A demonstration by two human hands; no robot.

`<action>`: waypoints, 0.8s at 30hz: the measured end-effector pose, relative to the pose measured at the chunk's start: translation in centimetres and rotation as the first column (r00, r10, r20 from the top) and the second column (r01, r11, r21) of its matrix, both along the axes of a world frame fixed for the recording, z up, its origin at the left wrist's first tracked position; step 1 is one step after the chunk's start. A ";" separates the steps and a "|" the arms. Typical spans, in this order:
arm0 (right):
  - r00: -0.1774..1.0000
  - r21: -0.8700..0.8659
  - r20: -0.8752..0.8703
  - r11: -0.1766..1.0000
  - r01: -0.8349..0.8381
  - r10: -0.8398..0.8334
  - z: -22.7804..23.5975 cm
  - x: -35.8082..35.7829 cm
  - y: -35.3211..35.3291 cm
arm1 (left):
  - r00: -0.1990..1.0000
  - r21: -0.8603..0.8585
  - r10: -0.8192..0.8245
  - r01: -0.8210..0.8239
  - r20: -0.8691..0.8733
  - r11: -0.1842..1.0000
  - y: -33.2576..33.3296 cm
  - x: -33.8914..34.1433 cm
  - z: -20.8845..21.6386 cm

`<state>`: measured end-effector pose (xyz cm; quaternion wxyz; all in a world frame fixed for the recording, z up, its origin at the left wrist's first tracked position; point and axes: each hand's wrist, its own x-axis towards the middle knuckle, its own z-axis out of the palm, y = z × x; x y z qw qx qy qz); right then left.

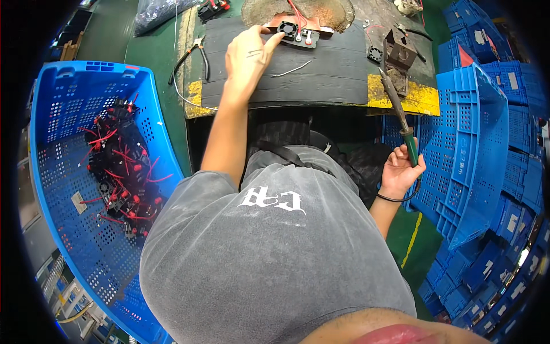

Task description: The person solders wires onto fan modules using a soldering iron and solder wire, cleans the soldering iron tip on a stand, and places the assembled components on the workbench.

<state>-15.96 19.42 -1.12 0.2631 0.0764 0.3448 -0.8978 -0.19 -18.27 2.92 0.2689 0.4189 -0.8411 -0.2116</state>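
My left hand (248, 54) is at the far side of the bench, its thumb and index finger closed on the edge of a small black fan assembly (288, 30). Red wires and two ring-like metal terminals show on that assembly, which lies against a copper-coloured block (321, 28). Off to the right, my right hand (400, 172) grips the green handle of a soldering iron (395, 100). The iron points up and away, its tip near the bench's right part. On the dark mat, a short bent piece of silvery wire (291, 69) lies just nearer than the fan assembly.
Cutting pliers (195, 56) lie left of my left hand. A metal holder (399, 50) and another small fan (374, 54) stand at the bench's right. A blue crate (35, 114) with several wired black parts (120, 166) is at left; more blue crates (455, 143) line the right.
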 end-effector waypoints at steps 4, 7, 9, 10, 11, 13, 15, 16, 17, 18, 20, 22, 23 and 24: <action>0.999 -0.033 0.030 0.999 -0.017 0.018 -0.3 0.0 0.9 | 0.776 0.243 -0.544 0.622 -0.319 0.745 5.0 3.0 10.6; 0.993 -0.074 0.057 0.993 -0.096 0.100 0.2 -0.2 0.2 | 0.204 -0.105 -0.816 0.946 -0.540 0.306 7.1 6.5 16.7; 0.996 -0.013 0.069 0.998 -0.062 0.063 0.2 -0.1 0.0 | -0.036 -0.168 -0.846 0.984 -0.531 0.064 8.0 7.1 18.1; 0.994 0.000 0.081 0.998 -0.069 0.069 0.4 0.0 -0.4 | 0.102 -0.167 -0.797 0.955 -0.595 0.247 9.2 8.4 18.6; 0.998 0.040 0.063 0.999 -0.028 0.026 0.8 0.2 -0.2 | 0.192 -0.151 -0.712 0.909 -0.675 0.388 9.2 9.0 17.8; 0.999 0.053 0.048 0.999 -0.006 0.004 1.1 0.2 -0.2 | 0.297 -0.117 -0.622 0.836 -0.725 0.536 10.0 9.7 18.3; 0.999 0.040 0.036 0.999 -0.015 0.014 1.3 0.3 -0.4 | 0.287 -0.020 -0.533 0.868 -0.796 0.496 10.4 9.7 19.2; 0.998 0.037 0.057 0.999 -0.033 0.031 1.5 0.0 -0.8 | 0.289 0.030 -0.485 0.880 -0.826 0.474 10.6 9.5 19.9; 0.996 0.028 0.080 0.999 -0.046 0.044 1.7 0.1 -0.3 | 0.294 0.079 -0.436 0.891 -0.851 0.447 11.2 9.2 20.7; 0.996 -0.009 0.080 0.999 -0.045 0.046 1.5 0.0 -0.7 | 0.277 0.095 -0.414 0.908 -0.867 0.408 11.3 9.0 21.1; 0.999 0.081 0.041 0.997 -0.007 0.003 0.7 -0.1 -0.7 | 0.233 0.094 -0.350 0.924 -0.908 0.370 10.4 8.5 19.7; 0.982 0.114 0.142 0.987 0.109 -0.125 1.8 0.7 -0.3 | 0.242 0.117 -0.354 0.933 -0.904 0.339 10.2 8.8 19.9; 0.984 0.121 0.146 0.989 0.080 -0.098 2.6 0.9 0.2 | 0.257 0.143 -0.354 0.937 -0.899 0.317 10.1 9.8 20.6; 0.991 0.098 0.123 0.995 0.036 -0.048 2.5 0.6 -0.8 | 0.253 0.133 -0.375 0.939 -0.892 0.317 12.5 7.7 21.6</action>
